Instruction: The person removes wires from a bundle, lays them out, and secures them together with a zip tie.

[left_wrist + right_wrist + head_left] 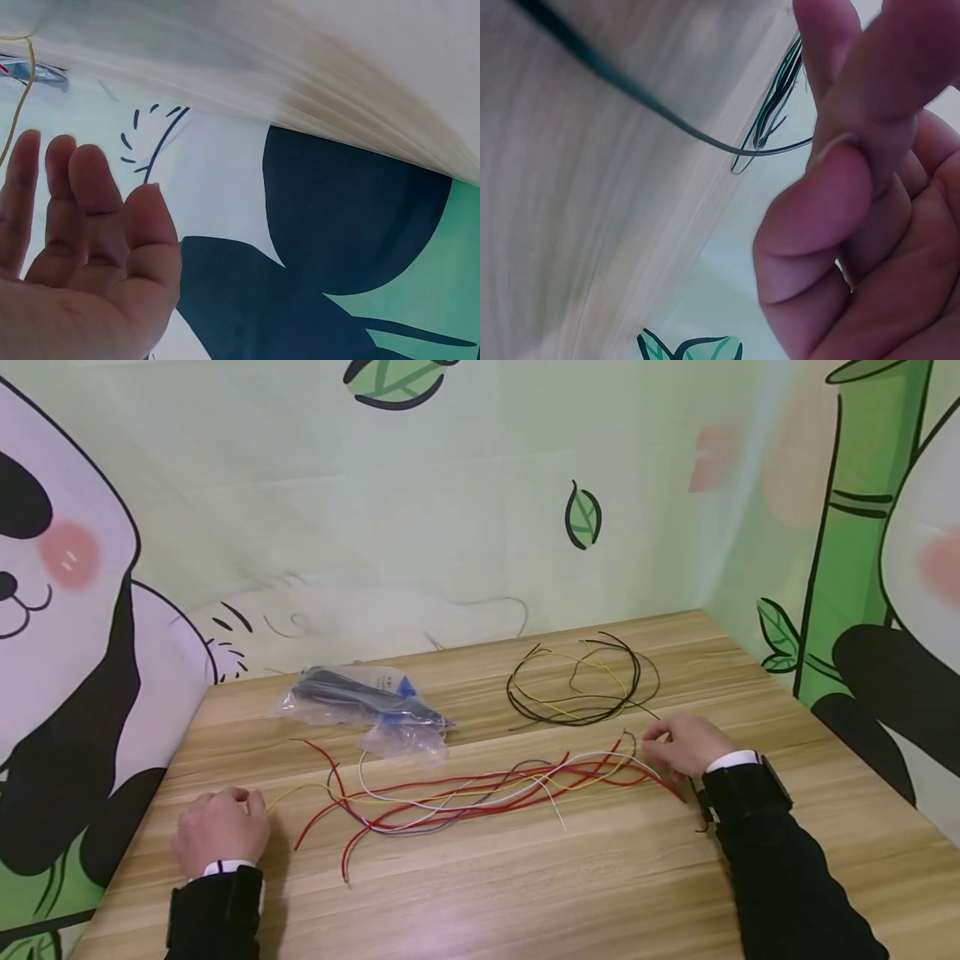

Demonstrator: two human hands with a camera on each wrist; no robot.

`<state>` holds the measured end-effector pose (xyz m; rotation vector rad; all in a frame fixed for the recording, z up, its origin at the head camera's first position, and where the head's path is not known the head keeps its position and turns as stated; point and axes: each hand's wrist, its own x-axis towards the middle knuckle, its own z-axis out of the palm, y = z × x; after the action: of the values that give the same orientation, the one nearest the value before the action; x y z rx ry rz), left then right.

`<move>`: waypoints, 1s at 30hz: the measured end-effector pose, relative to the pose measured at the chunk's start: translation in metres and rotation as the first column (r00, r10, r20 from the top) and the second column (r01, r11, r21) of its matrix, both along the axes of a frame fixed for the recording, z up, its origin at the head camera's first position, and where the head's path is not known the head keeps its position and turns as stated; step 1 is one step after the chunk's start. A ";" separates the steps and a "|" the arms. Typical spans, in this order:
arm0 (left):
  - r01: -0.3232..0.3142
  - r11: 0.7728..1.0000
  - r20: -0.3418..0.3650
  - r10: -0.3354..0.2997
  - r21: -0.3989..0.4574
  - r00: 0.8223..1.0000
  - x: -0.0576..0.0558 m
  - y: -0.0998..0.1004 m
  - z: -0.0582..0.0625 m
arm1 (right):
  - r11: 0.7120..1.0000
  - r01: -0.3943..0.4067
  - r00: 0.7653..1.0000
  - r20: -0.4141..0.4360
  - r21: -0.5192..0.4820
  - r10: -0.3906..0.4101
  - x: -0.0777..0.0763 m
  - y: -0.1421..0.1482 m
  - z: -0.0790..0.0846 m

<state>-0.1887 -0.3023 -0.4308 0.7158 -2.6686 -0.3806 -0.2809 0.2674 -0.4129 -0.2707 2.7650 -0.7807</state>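
Note:
My left hand rests at the table's left side, fingers loosely bent in the left wrist view. One end of a thin yellow wire reaches the thumb side of this hand; where it meets the thumb is hidden. My right hand pinches a thin dark wire between thumb and finger. It runs toward a loose coil of black wires behind that hand, and a dark end shows below the wrist. Between the hands lies a tangle of red wires, with white, blue and yellow ones crossing it.
A clear plastic bag with a dark long tool inside lies at the back left of the wooden table. Yellow and grey-green wires share the black coil. A printed cloth with pandas and bamboo hangs along the back and sides.

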 end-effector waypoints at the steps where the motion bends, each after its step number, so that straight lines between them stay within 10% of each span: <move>1: 0.006 1.000 -0.009 -0.006 0.001 1.000 0.000 0.001 0.001 | 1.000 0.000 1.000 -0.008 0.001 0.000 0.000 0.000 0.000; 9: 0.008 1.000 -0.055 -0.007 0.009 0.998 -0.001 0.003 0.002 | 0.998 0.061 0.991 -0.120 -0.007 -0.062 0.000 0.005 0.004; 16: 0.005 1.000 -0.259 -0.010 -0.022 0.966 0.001 0.011 0.006 | 0.970 0.239 0.929 -0.279 -0.049 -0.243 0.003 0.019 0.013; 23: 0.144 0.971 -0.515 -0.223 -0.189 0.828 0.006 0.056 0.022 | 0.954 0.297 0.896 -0.334 -0.039 -0.292 0.001 0.027 0.008; 30: 0.367 0.835 -0.524 -0.545 -0.410 0.655 0.005 0.121 0.013 | 0.960 0.278 0.929 -0.262 0.033 -0.260 -0.008 0.021 -0.004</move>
<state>-0.1838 -0.1817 -0.4181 -0.1947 -2.1379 -0.2967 -0.2887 0.2885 -0.4173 0.0287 3.1126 -0.7555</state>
